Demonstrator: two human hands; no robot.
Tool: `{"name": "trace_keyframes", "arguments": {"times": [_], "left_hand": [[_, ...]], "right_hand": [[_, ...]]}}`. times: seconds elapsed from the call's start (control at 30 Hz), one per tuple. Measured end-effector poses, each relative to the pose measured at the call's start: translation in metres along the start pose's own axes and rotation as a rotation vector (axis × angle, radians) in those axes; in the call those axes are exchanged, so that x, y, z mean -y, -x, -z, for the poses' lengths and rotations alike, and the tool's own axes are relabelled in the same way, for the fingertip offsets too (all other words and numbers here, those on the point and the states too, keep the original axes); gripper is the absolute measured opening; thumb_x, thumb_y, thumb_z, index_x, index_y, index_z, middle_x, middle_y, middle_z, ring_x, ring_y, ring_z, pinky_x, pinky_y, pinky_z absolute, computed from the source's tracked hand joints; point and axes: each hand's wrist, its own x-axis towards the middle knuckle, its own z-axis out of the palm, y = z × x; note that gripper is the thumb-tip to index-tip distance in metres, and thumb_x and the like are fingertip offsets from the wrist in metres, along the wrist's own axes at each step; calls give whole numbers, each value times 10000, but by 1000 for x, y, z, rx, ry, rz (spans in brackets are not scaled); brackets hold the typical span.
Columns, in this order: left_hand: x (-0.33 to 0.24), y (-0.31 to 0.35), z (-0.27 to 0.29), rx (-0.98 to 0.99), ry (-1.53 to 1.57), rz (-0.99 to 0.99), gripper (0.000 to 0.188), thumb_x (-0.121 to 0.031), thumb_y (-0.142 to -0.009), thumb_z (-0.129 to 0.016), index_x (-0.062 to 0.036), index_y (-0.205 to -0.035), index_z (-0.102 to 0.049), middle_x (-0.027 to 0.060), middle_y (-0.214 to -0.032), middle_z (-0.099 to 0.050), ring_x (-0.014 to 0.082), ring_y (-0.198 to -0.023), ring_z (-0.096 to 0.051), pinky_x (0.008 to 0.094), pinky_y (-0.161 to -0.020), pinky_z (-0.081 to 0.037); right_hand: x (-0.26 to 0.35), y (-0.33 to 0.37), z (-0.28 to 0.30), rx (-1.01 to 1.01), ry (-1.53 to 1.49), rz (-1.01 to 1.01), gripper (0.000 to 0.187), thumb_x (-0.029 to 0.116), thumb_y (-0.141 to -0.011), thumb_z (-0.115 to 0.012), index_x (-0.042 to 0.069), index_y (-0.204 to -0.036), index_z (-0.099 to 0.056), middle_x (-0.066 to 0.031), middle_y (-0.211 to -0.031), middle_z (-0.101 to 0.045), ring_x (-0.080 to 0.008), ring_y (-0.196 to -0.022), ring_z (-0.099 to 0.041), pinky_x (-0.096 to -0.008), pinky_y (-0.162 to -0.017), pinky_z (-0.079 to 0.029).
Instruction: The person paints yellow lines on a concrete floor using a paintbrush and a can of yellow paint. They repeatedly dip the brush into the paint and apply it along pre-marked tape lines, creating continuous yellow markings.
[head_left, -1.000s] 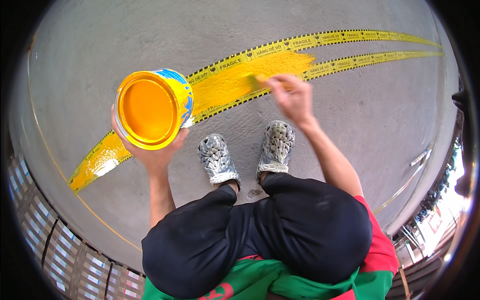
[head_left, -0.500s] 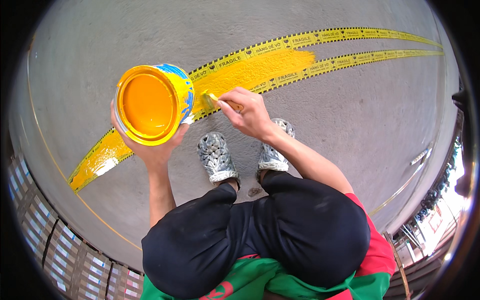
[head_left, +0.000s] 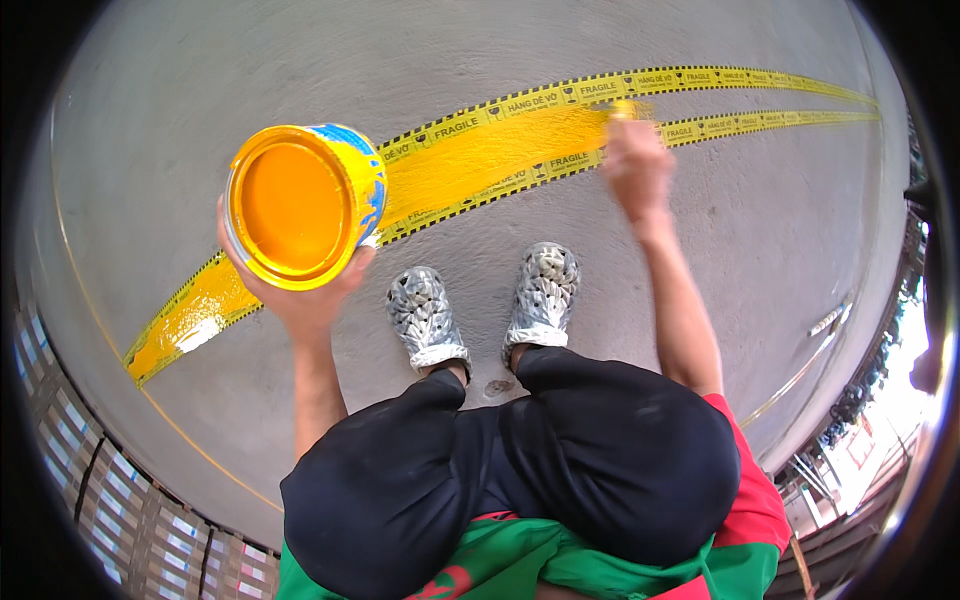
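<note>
My left hand is wrapped round a paint can, tilted so that the orange-yellow paint inside shows. Blue patches show through drips on its outer side. My right hand, smeared by motion, grips a paintbrush whose yellow-coated end touches the right end of a painted yellow stripe. The brush handle is hidden in the fist. Two strips of printed yellow tape with black-dashed edges border the stripe above and below. Wet paint glistens at the stripe's left end, below the can.
Bare grey concrete floor lies between the tapes further right. My patterned clogs stand just below the stripe. Brown stacked bundles line the lower left edge. A thin yellow line crosses the floor at left.
My right hand has swept the brush from beside the can to the stripe's right end. The stripe between looks smoother and more fully covered. The can has barely moved.
</note>
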Motion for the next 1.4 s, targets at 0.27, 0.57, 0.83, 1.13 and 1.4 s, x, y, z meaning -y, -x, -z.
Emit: {"name": "trace_keyframes", "arguments": {"times": [0.27,0.57,0.83,1.13,1.4], "left_hand": [[6,-12,6,-37,58,-14,1179,-368,-593,-960,-22,-1509,-303,142,-1478,-445,275,-1367,-466,433,-1169,-349],[21,-25,47,-125,11,26,1161,-388,-577,-977,-20,-1474,-337,123,-1418,-470,264,-1318,-492,411,-1138,-383],[27,-7,92,-230,41,88,1197,-413,-585,-973,-26,-1498,-301,118,-1435,-461,258,-1329,-485,422,-1160,-361],[18,44,154,-442,-84,214,1244,-470,-608,-953,-5,-1534,-266,144,-1498,-422,280,-1376,-447,436,-1176,-341],[35,64,163,-451,-127,240,1257,-453,-579,-973,-9,-1523,-271,143,-1464,-445,274,-1357,-467,423,-1159,-366]], "right_hand": [[180,34,-28,108,-1178,167,150,155,-919,-722,28,-985,-768,-127,-883,-738,-261,-791,-712,-336,-686,-569],[131,2,13,67,-397,216,148,98,-926,-627,-44,-902,-665,-177,-860,-690,-275,-716,-689,-397,-667,-585],[210,-5,-9,279,-339,316,103,44,-854,-601,-39,-871,-659,-219,-894,-650,-343,-821,-680,-446,-701,-588],[415,21,-56,279,-1167,591,116,102,-857,-688,-12,-844,-709,-183,-814,-667,-325,-747,-679,-442,-665,-558],[243,-23,-58,276,-963,439,200,172,-971,-668,-9,-1008,-745,-156,-925,-724,-263,-780,-701,-362,-681,-555]]}}
